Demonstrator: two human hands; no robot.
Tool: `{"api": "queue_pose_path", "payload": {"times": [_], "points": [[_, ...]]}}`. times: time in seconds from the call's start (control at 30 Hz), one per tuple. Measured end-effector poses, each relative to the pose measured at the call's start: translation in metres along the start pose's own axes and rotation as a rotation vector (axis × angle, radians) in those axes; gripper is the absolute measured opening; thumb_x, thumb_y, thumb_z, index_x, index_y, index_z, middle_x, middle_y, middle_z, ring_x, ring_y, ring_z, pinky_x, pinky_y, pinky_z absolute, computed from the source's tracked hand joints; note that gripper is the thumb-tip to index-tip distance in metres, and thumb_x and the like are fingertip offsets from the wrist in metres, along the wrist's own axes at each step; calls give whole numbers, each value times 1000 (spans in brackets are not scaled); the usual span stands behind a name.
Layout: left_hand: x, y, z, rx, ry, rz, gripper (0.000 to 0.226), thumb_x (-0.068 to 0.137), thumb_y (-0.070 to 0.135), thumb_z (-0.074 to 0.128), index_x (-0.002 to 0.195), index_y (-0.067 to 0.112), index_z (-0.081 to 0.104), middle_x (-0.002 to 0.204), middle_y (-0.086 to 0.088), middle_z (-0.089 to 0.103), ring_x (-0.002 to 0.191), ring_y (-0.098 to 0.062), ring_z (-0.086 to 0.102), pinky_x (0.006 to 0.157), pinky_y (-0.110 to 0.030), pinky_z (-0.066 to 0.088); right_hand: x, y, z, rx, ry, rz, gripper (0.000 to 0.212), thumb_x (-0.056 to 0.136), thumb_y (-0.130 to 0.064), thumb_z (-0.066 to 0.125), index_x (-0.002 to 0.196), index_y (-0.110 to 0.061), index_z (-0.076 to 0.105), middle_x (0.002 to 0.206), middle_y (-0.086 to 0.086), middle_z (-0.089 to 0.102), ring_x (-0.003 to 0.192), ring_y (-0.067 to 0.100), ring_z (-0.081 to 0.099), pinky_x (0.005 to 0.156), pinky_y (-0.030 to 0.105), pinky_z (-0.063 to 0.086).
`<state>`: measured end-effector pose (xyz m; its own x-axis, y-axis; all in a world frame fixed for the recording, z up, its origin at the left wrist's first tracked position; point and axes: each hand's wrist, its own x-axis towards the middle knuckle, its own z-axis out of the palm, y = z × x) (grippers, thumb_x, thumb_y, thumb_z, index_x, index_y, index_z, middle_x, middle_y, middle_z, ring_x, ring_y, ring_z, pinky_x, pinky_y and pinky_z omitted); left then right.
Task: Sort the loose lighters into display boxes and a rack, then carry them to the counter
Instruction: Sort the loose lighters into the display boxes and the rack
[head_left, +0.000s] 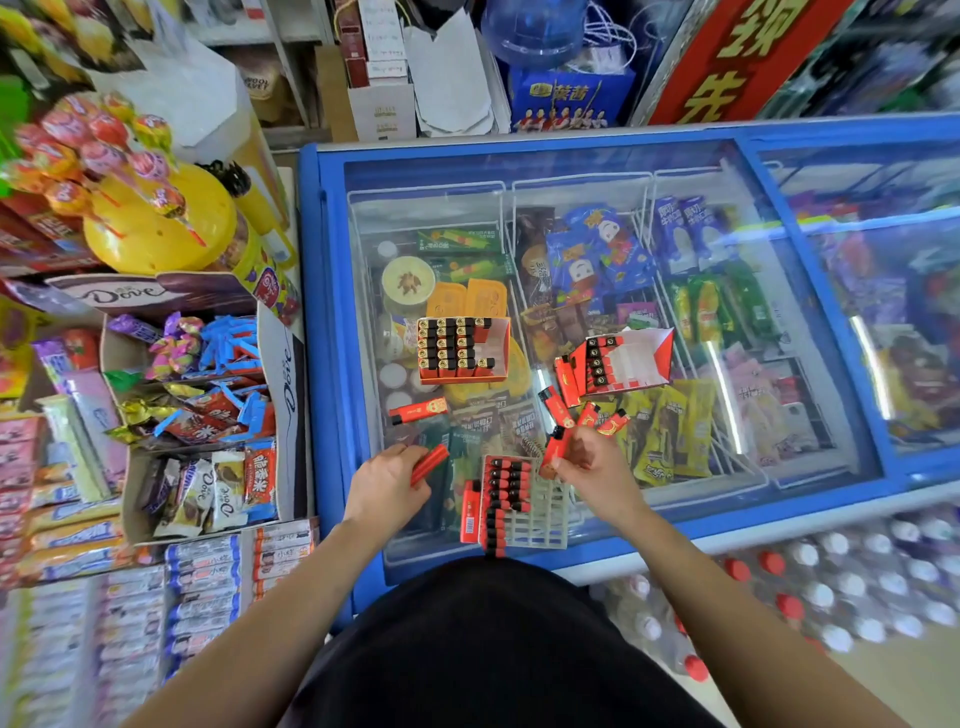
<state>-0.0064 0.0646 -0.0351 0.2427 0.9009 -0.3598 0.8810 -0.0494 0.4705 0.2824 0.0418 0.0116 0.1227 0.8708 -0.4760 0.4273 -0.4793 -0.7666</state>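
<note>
My left hand (387, 486) is curled round what looks like two red lighters (430, 464), and my right hand (592, 467) pinches a single lighter (551, 451) by its body, just above the grey rack (545, 514), whose left columns are filled. The rack lies on the chest freezer's glass lid (310, 338), with a nearly full display box (462, 351) and a second box (631, 364), mostly unfilled, farther back. Loose lighters (560, 410) lie between rack and boxes. These are light, stiff plastic pieces and look smooth enough to slip, so I judge the grip belongs on the flat sides of the body, leaving one end free to enter a slot. On glass the rack may slide.
</note>
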Motion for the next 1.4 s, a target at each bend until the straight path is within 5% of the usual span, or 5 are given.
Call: {"api": "queue_pose_path", "payload": {"times": [0.4,0.57,0.83,1.1,1.4], "points": [[-24,16,-10,-254,-6,-9,11,90,22,72,95,29,78,73,6,72,61,-11,66,58,-30,55,-60,43,27,-19,11,-54,18,81,-3,78,93,-16,72,85,-1,71,72,6,65,68,15,49],[-51,21,-12,-441,34,-79,28,84,25,82,111,20,78,76,17,74,64,6,68,63,-6,49,-65,42,44,-35,99,-82,19,79,-8,82,93,-19,75,84,-9,71,77,-1,64,75,8,48],[-92,35,-21,-584,72,-141,21,83,25,81,90,43,73,74,11,76,64,-9,70,55,-11,51,-56,40,57,-233,180,-176,20,83,-10,77,102,-12,76,94,1,75,79,8,60,79,18,47],[-109,44,-21,-669,76,-185,19,85,21,80,99,34,75,73,5,76,55,-2,63,51,-14,50,-68,40,67,65,101,-114,16,85,-20,78,99,-15,74,87,-11,73,79,-4,67,77,14,53],[-115,55,-24,-788,34,-164,23,89,13,75,104,30,75,69,5,72,61,-9,60,60,-24,50,-69,32,71,107,198,13,18,93,-34,68,100,-18,69,87,-5,69,83,12,66,82,34,54]]}}
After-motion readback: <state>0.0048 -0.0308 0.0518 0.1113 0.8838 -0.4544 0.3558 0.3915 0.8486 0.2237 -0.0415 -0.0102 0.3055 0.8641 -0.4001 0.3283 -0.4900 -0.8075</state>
